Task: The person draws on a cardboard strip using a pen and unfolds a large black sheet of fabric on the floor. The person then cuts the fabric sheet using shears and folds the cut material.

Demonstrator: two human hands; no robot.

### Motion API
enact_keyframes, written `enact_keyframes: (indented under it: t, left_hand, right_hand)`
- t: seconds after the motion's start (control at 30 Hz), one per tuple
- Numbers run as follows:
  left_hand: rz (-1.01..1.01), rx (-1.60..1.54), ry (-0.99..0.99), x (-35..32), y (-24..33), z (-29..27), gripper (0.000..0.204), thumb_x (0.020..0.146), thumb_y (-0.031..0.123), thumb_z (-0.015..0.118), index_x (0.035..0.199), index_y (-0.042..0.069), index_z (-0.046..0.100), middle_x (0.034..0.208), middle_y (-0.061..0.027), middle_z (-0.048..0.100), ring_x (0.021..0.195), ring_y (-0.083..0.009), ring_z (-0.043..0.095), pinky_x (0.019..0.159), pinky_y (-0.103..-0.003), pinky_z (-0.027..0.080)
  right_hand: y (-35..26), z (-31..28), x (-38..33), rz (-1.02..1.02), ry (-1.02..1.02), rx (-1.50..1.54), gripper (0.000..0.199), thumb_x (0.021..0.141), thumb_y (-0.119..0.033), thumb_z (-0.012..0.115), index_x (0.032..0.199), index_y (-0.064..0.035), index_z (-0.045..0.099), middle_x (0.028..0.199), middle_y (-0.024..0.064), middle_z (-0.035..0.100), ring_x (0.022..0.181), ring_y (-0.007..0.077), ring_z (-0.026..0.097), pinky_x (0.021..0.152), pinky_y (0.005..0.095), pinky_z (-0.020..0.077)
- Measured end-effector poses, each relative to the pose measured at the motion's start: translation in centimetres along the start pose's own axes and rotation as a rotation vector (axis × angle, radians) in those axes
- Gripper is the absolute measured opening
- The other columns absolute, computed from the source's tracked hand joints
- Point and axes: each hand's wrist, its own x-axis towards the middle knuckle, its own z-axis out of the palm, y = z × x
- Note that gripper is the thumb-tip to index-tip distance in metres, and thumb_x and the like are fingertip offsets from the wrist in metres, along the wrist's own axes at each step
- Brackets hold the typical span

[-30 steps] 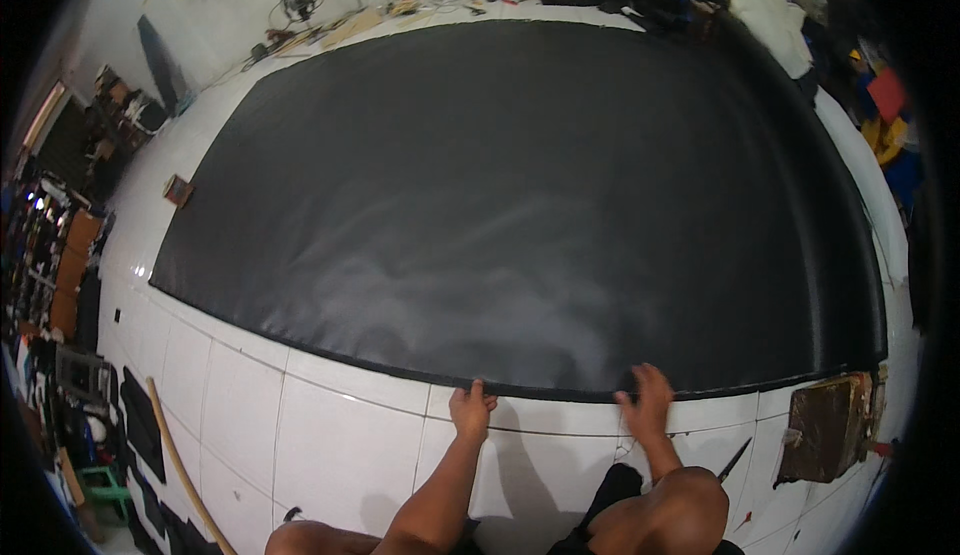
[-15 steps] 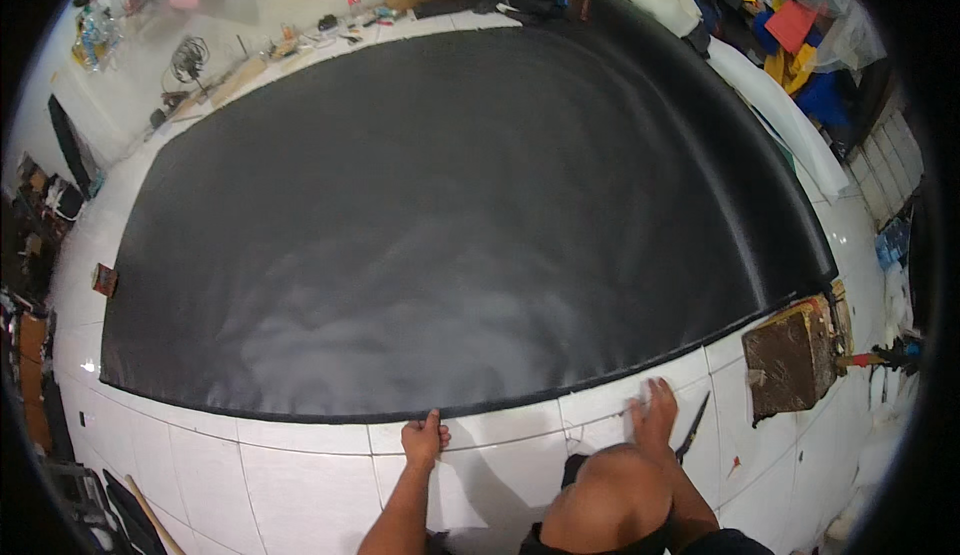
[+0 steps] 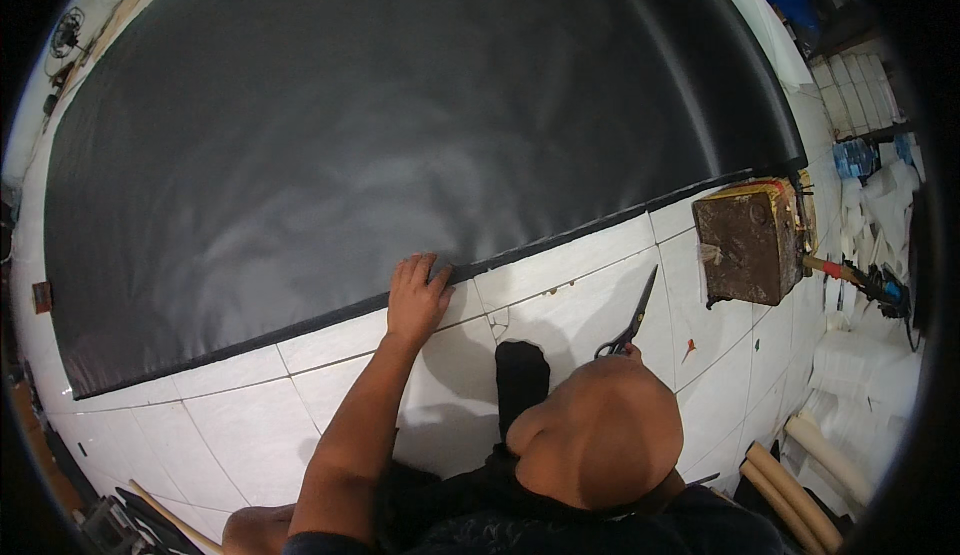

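A large black sheet (image 3: 330, 135), smooth like vinyl or leatherette, is spread over the white tiled floor. My left hand (image 3: 418, 297) rests palm down on its near edge, fingers laid on the sheet and thumb apart. Dark-bladed scissors (image 3: 637, 317) are beside my bent knee, pointing away from me. The fingertips of my right hand (image 3: 633, 353) are closed at the scissors' handle; my knee hides the rest of that hand.
A worn brown block (image 3: 745, 245) stands by the sheet's right corner, with a red-banded tool handle (image 3: 828, 269) beside it. Cardboard tubes (image 3: 790, 500) lie at the lower right. The sheet's right side curves up into a roll (image 3: 725, 65). A small box (image 3: 41, 297) sits at the left edge.
The view has tilted down and closer. My left hand has gone from pinching the sheet's edge to lying on it. My right hand has moved from the floor to the scissors' handle.
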Motion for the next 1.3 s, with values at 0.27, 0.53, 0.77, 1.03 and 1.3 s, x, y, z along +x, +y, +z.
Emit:
enact_keyframes:
  t: [0.27, 0.53, 0.77, 1.03, 1.3]
  left_hand:
    - [0.033, -0.017, -0.040, 0.9, 1.4, 1.4, 0.018, 0.080, 0.016, 0.067, 0.097, 0.012, 0.070, 0.100, -0.0043, 0.060, 0.103, -0.0276, 0.055, 0.103, -0.058, 0.036]
    - [-0.072, -0.136, 0.032, 1.3, 1.7, 1.7, 0.008, 0.078, 0.011, 0.066, 0.084, 0.008, 0.071, 0.093, -0.0069, 0.060, 0.098, -0.0286, 0.054, 0.105, -0.059, 0.033]
    - [-0.141, -0.147, -0.039, 1.6, 2.0, 1.3, 0.014, 0.075, 0.011, 0.069, 0.089, 0.007, 0.069, 0.096, -0.0087, 0.059, 0.102, -0.0311, 0.053, 0.107, -0.059, 0.031]
    - [-0.201, -0.181, -0.009, 2.2, 2.9, 1.2, 0.022, 0.075, 0.013, 0.071, 0.097, 0.008, 0.068, 0.098, -0.0104, 0.058, 0.105, -0.0322, 0.051, 0.108, -0.060, 0.027]
    - [-0.193, -0.164, 0.008, 2.0, 3.0, 1.4, 0.014, 0.077, 0.014, 0.070, 0.090, 0.010, 0.070, 0.093, -0.0071, 0.059, 0.099, -0.0300, 0.053, 0.107, -0.061, 0.027]
  right_hand:
    - [-2.3, -0.8, 2.5, -0.201, 0.116, -0.123, 0.041, 0.095, -0.030, 0.057, 0.123, -0.0017, 0.046, 0.116, 0.0142, 0.057, 0.107, 0.0238, 0.055, 0.089, 0.0337, 0.0451]
    - [-1.6, 4.2, 2.2, 0.111, -0.135, 0.051, 0.044, 0.097, -0.032, 0.054, 0.129, -0.0038, 0.043, 0.121, 0.0103, 0.056, 0.112, 0.0180, 0.052, 0.092, 0.0288, 0.0442]
    - [-14.0, 11.7, -6.2, 0.305, -0.305, 0.152, 0.042, 0.097, -0.037, 0.054, 0.123, -0.0051, 0.043, 0.112, 0.0069, 0.054, 0.104, 0.0140, 0.051, 0.086, 0.0266, 0.0439]
    - [-1.9, 10.8, 9.5, -0.209, -0.130, -0.471, 0.045, 0.094, -0.049, 0.057, 0.091, -0.0047, 0.050, 0.073, 0.0034, 0.053, 0.064, 0.0128, 0.052, 0.059, 0.0293, 0.0444]
    - [-2.2, 11.5, 9.8, -0.317, -0.060, -0.597, 0.042, 0.094, -0.042, 0.059, 0.084, -0.0033, 0.049, 0.064, 0.0029, 0.051, 0.058, 0.0133, 0.051, 0.055, 0.0297, 0.0424]
